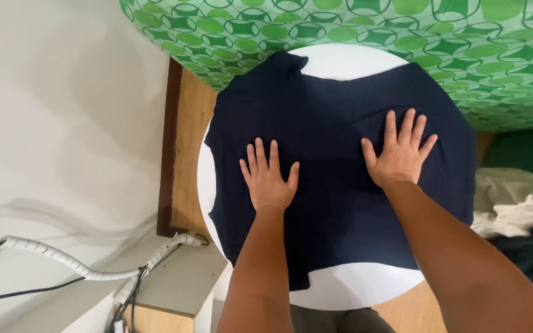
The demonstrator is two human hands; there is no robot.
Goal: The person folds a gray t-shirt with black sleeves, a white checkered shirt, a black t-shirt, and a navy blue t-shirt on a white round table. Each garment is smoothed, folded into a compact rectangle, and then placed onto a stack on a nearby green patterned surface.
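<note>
Green patterned bedding [365, 31] is lying just beyond a round white desk [353, 287], where a dark navy garment [334, 203] is spreading across most of the top. Both hands are pressing flat on it, fingers splayed, gripping nothing: the left hand [269, 179] near the middle, the right hand [399, 154] toward the right. Crumpled clothes [519, 209] are lying at the right edge.
</note>
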